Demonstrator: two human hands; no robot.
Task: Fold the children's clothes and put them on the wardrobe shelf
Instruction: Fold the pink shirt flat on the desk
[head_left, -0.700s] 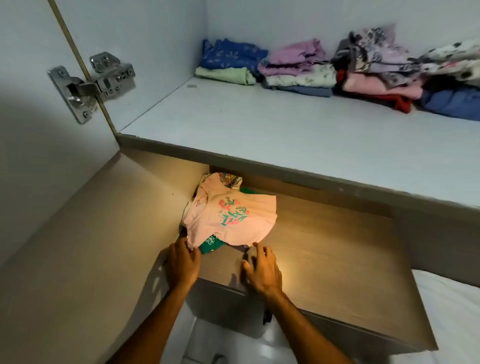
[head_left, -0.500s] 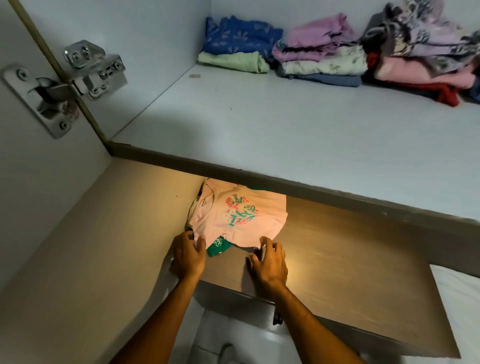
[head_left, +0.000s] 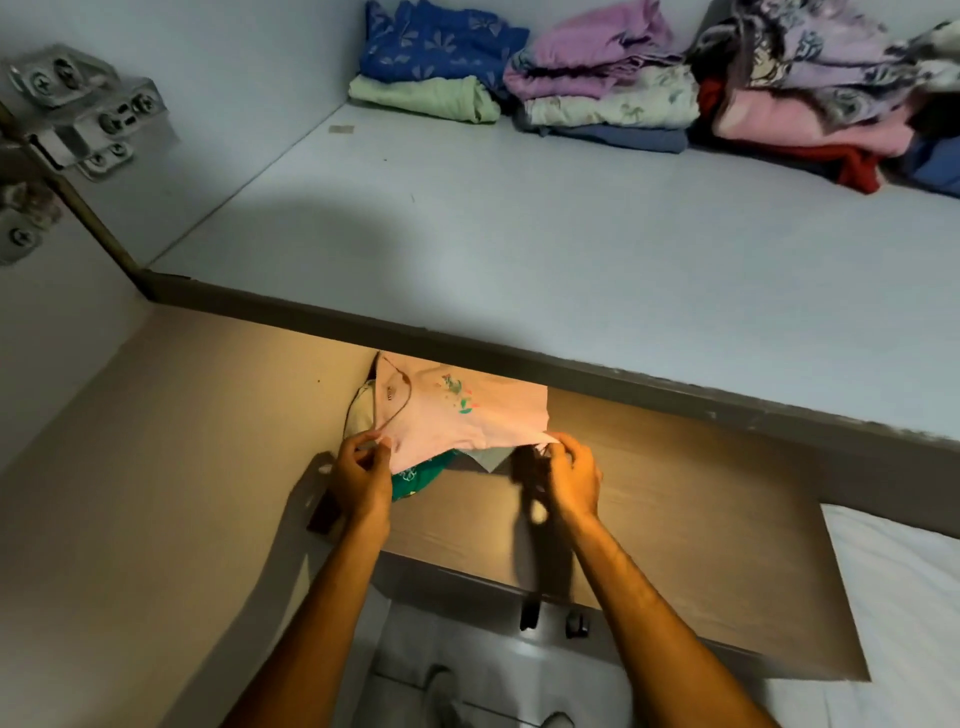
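Both hands (head_left: 363, 475) (head_left: 574, 478) now lift pink shirt (head_left: 462, 415) off shelf (head_left: 649, 483)

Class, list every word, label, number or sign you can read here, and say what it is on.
None can be read.
Neck label inside the pink shirt: too small.
White print on the green garment: blurred.
Shirt front: a floral picture, no letters.

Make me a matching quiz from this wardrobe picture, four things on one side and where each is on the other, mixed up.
Things:
1. pink shirt
2. green garment
3. blue floral cloth
4. hinge

Places:
A. back of upper shelf
B. held by both hands
C. under the pink shirt
D. left wardrobe wall

Pairs: 1-B, 2-C, 3-A, 4-D
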